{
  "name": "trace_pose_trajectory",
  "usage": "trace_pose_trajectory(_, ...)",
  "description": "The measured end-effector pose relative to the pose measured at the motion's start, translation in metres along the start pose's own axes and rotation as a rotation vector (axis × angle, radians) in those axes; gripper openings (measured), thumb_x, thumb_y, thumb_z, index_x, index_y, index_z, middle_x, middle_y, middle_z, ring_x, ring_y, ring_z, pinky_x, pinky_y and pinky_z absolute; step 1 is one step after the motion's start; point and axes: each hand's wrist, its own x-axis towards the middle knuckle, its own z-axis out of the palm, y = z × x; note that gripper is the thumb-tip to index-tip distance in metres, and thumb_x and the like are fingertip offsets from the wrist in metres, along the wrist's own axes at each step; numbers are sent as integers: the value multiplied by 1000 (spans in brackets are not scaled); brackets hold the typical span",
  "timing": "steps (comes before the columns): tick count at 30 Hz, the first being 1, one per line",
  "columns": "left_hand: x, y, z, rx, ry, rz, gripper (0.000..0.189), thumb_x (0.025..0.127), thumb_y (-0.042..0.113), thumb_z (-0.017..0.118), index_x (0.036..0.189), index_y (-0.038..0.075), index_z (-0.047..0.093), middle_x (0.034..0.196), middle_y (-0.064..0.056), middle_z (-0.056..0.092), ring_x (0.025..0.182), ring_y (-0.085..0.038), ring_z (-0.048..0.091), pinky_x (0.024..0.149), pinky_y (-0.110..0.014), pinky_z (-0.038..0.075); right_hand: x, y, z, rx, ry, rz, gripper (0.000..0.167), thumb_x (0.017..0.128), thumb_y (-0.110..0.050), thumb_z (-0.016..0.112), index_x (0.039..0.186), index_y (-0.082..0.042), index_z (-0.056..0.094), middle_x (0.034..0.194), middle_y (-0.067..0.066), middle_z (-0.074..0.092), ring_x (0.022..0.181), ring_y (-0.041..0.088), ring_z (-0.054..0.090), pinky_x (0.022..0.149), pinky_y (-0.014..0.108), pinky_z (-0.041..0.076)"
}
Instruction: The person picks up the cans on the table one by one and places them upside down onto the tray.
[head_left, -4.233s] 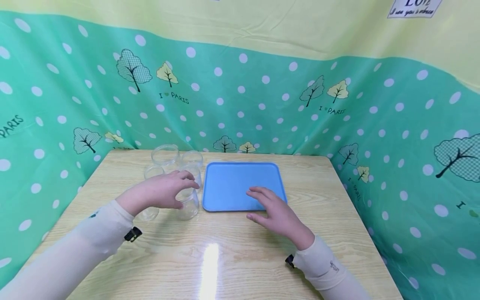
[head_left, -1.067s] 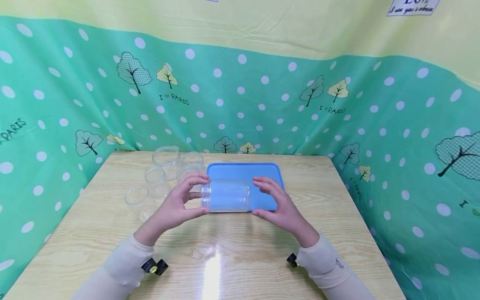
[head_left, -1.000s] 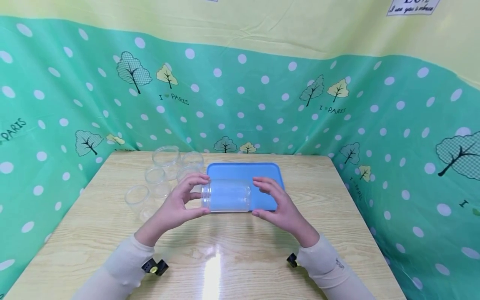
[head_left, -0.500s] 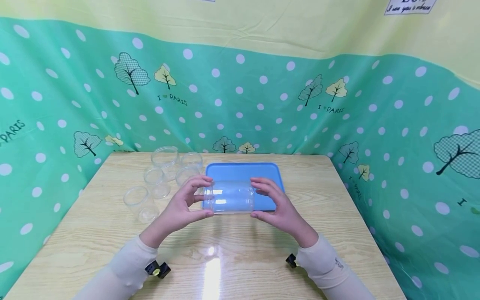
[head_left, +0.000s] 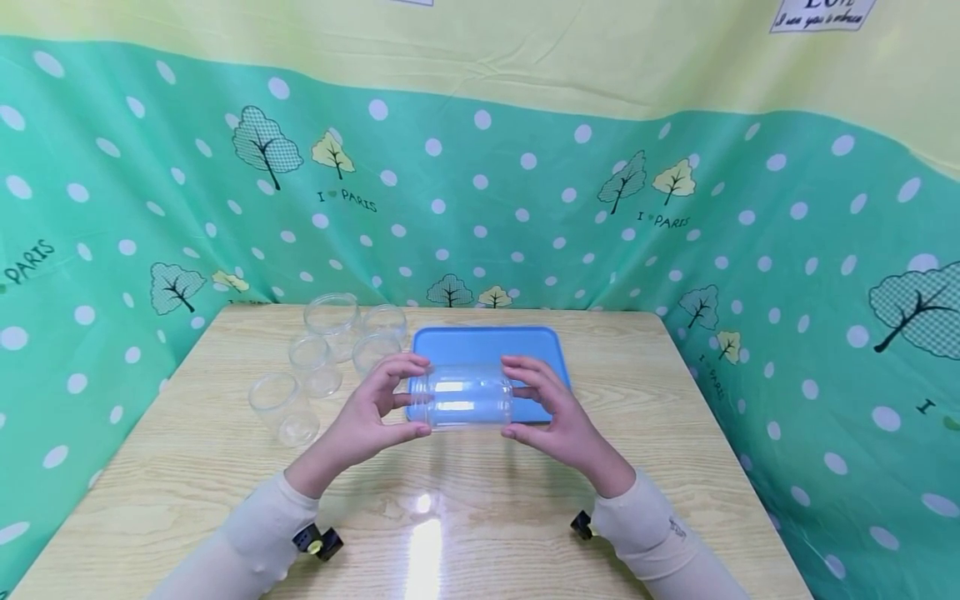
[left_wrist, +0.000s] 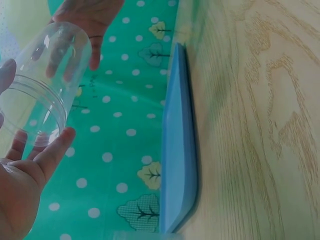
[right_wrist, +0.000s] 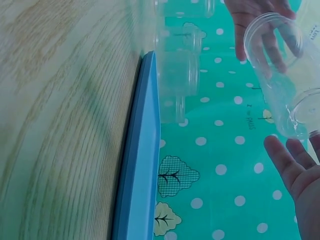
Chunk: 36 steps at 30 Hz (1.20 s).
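Note:
A clear plastic jar (head_left: 467, 398) lies sideways in the air between both hands, over the front part of a blue tray (head_left: 483, 342). My left hand (head_left: 366, 421) grips its threaded mouth end, thumb below and fingers above. At the base end, my right hand (head_left: 561, 418) has thumb and fingers curved round the edge. In the left wrist view, the open mouth of the jar (left_wrist: 55, 80) faces the left palm. The right wrist view shows the base of the jar (right_wrist: 280, 75) close by the right fingertips (right_wrist: 276, 146).
Several clear jars stand upright left of the tray, among them a front one (head_left: 279, 404), a narrow one (head_left: 315, 364) and a wide one at the back (head_left: 333, 317). A wooden table (head_left: 615, 367) carries everything. A green dotted cloth (head_left: 480, 217) hangs behind and at both sides.
Since the oldest frame, my left hand has taken the jar from the group and brought it sideways before the tray. Over the last second it shifted slightly right, into my right hand's fingers.

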Motion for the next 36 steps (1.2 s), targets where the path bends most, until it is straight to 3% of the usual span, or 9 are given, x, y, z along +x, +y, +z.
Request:
trace_pose_trajectory(8,0,0,1,1,-1,-17,69,77,-16,80,135,-10,43,150,-21,38,138,-43,44,99,-52,57,-2,3,1,53,2,24,79,76,21,78,147,0,47,148,38,35,144,24,42,105,37,55)
trace_pose_trajectory(11,0,0,2,1,-1,-17,69,77,-16,81,136,-9,44,150,-21,38,138,-45,43,99,-51,57,-2,4,1,57,2,27,80,77,21,78,147,-1,47,149,38,35,145,23,41,105,35,54)
trace_pose_trajectory(18,0,-1,3,-8,9,-18,69,77,-16,81,135,-6,45,149,-30,35,139,-40,44,100,-48,57,-3,4,2,57,-7,41,82,77,20,79,149,-3,46,151,37,33,146,22,39,108,33,52)
trace_pose_trajectory(23,0,-2,3,-18,6,-18,69,77,-17,80,134,-9,43,149,-28,35,139,-38,45,100,-52,56,-3,3,2,56,-9,65,81,77,18,79,148,-3,46,153,35,32,147,22,38,110,33,51)
trace_pose_trajectory(30,0,-3,4,-8,-3,-17,69,77,-17,80,135,-11,42,152,-25,35,139,-25,48,100,-52,56,-2,-1,2,31,8,95,77,77,16,81,145,-2,48,151,33,36,144,21,42,108,33,52)
trace_pose_trajectory(36,-1,-4,3,12,-3,-29,72,77,-15,81,137,-7,43,153,-22,37,141,-32,45,102,-52,54,-3,-4,2,2,17,120,74,77,13,82,142,-2,50,151,28,39,141,19,44,107,35,53)
